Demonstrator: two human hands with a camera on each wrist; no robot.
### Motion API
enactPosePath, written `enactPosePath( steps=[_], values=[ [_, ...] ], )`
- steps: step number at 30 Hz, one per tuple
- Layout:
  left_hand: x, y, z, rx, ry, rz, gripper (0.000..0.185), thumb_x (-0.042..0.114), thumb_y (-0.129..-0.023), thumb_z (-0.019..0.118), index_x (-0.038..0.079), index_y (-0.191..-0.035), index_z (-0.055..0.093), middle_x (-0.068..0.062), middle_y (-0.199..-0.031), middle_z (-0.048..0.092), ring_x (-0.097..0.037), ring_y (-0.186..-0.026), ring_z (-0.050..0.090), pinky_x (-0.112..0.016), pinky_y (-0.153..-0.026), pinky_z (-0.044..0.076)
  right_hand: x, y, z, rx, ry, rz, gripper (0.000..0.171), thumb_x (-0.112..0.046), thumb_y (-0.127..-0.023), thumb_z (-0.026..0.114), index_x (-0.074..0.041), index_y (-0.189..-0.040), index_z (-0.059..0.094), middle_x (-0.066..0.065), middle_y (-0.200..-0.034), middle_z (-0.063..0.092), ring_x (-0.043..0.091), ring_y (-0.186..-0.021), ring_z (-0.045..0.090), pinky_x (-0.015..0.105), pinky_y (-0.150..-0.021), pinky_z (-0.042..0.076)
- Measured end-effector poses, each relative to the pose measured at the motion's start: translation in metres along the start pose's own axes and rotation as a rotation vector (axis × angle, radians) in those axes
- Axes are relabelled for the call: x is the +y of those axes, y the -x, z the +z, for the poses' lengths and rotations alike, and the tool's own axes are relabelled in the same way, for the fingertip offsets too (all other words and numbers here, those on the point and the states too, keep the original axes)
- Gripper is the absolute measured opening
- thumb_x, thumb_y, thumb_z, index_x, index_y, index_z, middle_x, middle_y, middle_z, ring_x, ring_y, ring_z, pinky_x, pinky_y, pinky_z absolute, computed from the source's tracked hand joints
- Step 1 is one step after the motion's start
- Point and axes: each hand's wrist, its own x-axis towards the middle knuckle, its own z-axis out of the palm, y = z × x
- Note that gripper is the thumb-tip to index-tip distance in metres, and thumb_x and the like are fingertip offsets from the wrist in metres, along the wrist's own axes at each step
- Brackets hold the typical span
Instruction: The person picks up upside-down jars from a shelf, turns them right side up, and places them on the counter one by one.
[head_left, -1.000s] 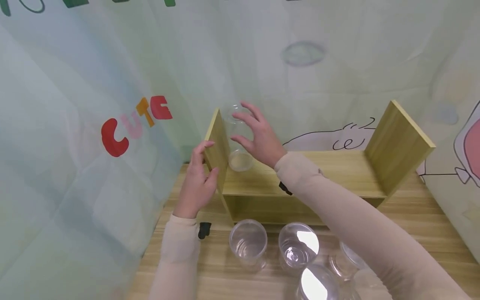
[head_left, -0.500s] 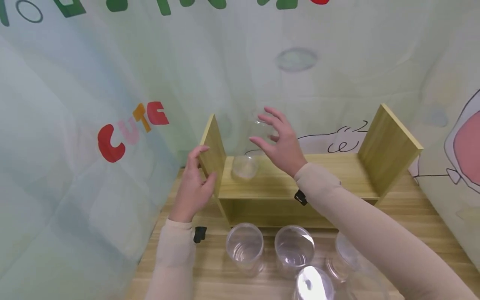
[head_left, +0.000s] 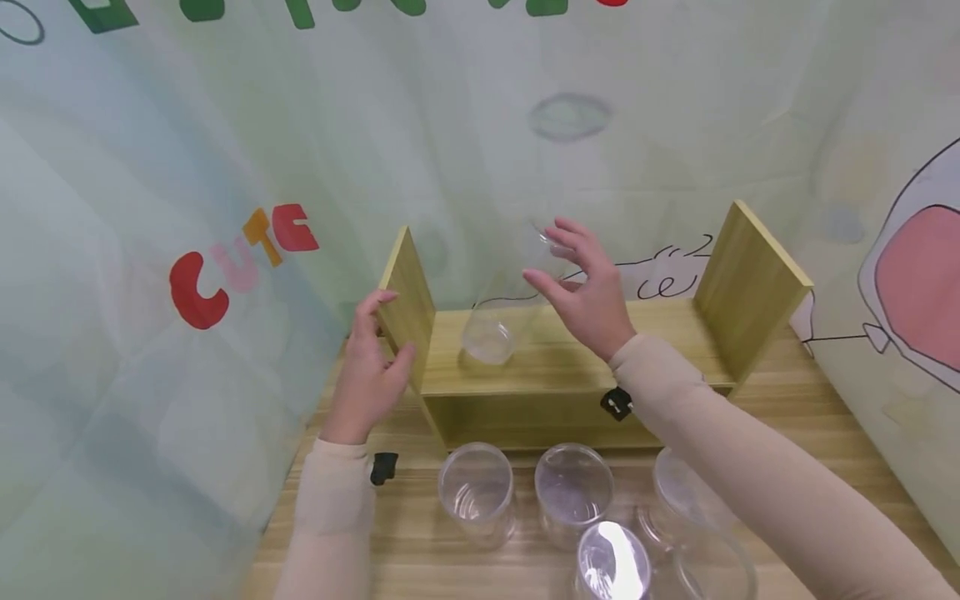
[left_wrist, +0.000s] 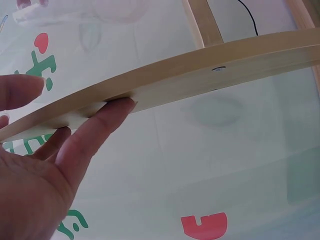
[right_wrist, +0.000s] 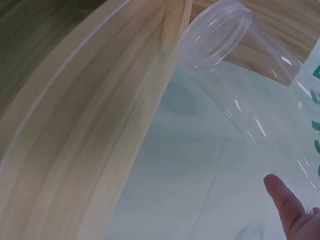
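My right hand [head_left: 592, 292] holds a clear plastic jar [head_left: 489, 337] by its upper end. The jar leans toward that hand, its round base low over the upper shelf board [head_left: 600, 342]. In the right wrist view the jar [right_wrist: 250, 85] hangs slantwise, and the thumb [right_wrist: 282, 200] lies against its far end. How the other fingers lie there is mostly hidden. My left hand [head_left: 367, 375] is at the left side panel [head_left: 408, 292] of the wooden shelf. In the left wrist view, straight fingers [left_wrist: 97, 130] touch that panel [left_wrist: 165, 75], while the thumb is apart from it.
Several clear jars stand on the wooden table [head_left: 408, 533] before the shelf, among them one at the left [head_left: 476, 492] and one beside it [head_left: 573, 492]. The right side panel [head_left: 753, 292] bounds the shelf. A printed curtain [head_left: 450, 125] hangs behind and at the sides.
My right hand has moved right, tilting the jar from upright on the shelf to leaning right. The left hand stays by the left panel. The head view has shifted slightly.
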Motion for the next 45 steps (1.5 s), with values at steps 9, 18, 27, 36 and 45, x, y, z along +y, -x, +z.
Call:
enactPosePath(
  steps=[9,18,27,36,45],
  values=[
    [0.000,0.000,0.000,-0.007,0.027,0.010,0.064,-0.008,-0.090,0.057,0.011,-0.143,0.027,-0.022,-0.134,0.041,-0.038,-0.102,0.054,-0.029,-0.043,0.047,0.003,0.015,-0.020,0.058,-0.058,0.030,0.053,-0.004,-0.087,0.076,0.001,-0.135,0.055,0.007,-0.140,0.050,0.025,-0.109,0.061,0.025,-0.085,0.054],
    [0.000,-0.001,0.002,-0.016,0.042,-0.005,0.065,-0.008,-0.090,0.057,0.013,-0.143,0.027,-0.022,-0.132,0.041,-0.038,-0.102,0.054,-0.031,-0.047,0.051,0.000,0.039,-0.036,0.101,-0.168,0.085,0.053,0.005,-0.086,0.072,0.003,-0.135,0.054,0.013,-0.135,0.051,0.022,-0.103,0.065,0.034,-0.075,0.058],
    [0.001,-0.003,0.002,-0.039,0.059,-0.048,0.066,-0.007,-0.091,0.055,0.016,-0.145,0.026,-0.019,-0.134,0.040,-0.036,-0.104,0.051,-0.030,-0.046,0.048,-0.004,0.059,-0.057,0.132,-0.316,0.303,0.051,-0.004,-0.092,0.069,0.002,-0.139,0.050,0.011,-0.129,0.052,0.022,-0.101,0.067,0.039,-0.072,0.058],
    [0.004,0.000,0.003,-0.024,0.082,-0.062,0.069,-0.006,-0.092,0.056,0.020,-0.148,0.025,-0.017,-0.134,0.040,-0.028,-0.074,0.053,-0.027,-0.043,0.044,-0.002,0.078,-0.068,0.124,-0.357,0.423,0.055,-0.018,-0.095,0.069,0.004,-0.140,0.046,0.014,-0.136,0.048,0.033,-0.110,0.062,0.042,-0.075,0.058],
    [0.002,0.001,0.006,0.007,0.131,-0.068,0.076,-0.007,-0.092,0.055,0.024,-0.153,0.021,-0.017,-0.135,0.040,-0.030,-0.095,0.056,-0.026,-0.058,0.052,-0.001,0.092,-0.072,0.099,-0.337,0.447,0.053,-0.018,-0.097,0.066,0.006,-0.140,0.046,0.017,-0.128,0.050,0.026,-0.101,0.064,0.042,-0.074,0.058]
  ],
)
